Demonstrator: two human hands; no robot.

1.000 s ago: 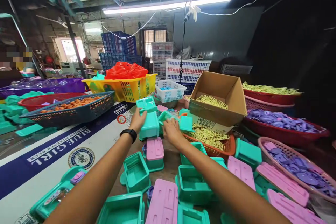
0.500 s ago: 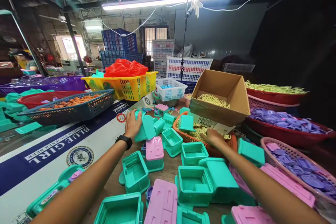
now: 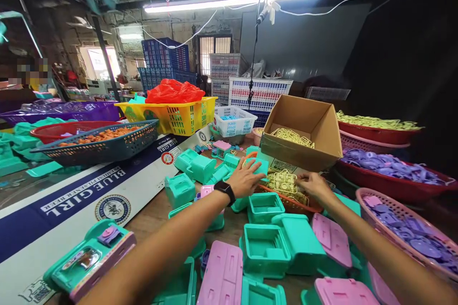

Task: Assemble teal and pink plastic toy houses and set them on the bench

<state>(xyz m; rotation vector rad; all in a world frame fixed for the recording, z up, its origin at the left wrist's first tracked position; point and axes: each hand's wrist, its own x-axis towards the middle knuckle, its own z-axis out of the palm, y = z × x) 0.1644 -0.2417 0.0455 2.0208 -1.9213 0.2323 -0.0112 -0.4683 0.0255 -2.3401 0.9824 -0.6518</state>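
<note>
My left hand (image 3: 245,178), a dark watch on its wrist, reaches over the near-left rim of an orange basket (image 3: 304,206), fingers spread beside a teal part (image 3: 262,166). At the basket's right side my right hand (image 3: 313,185) pinches the edge of a pale yellow frame-shaped piece (image 3: 284,182), held above the other yellow pieces. Around the basket stand teal box-shaped parts (image 3: 265,207), some upright with open tops. A teal part (image 3: 180,189) lies left of my left hand. Pink lids (image 3: 221,274) rest among them.
A cardboard box (image 3: 304,150) of yellow pieces leans behind the orange basket. Baskets of purple parts (image 3: 386,164) line the right. A yellow basket (image 3: 186,116), a dark blue basket (image 3: 103,147) of orange pieces and a printed cardboard strip (image 3: 143,171) are on the left.
My left hand has let go of a teal part and moved right to the orange basket. My right hand has lifted a yellow piece and shifted slightly right.
</note>
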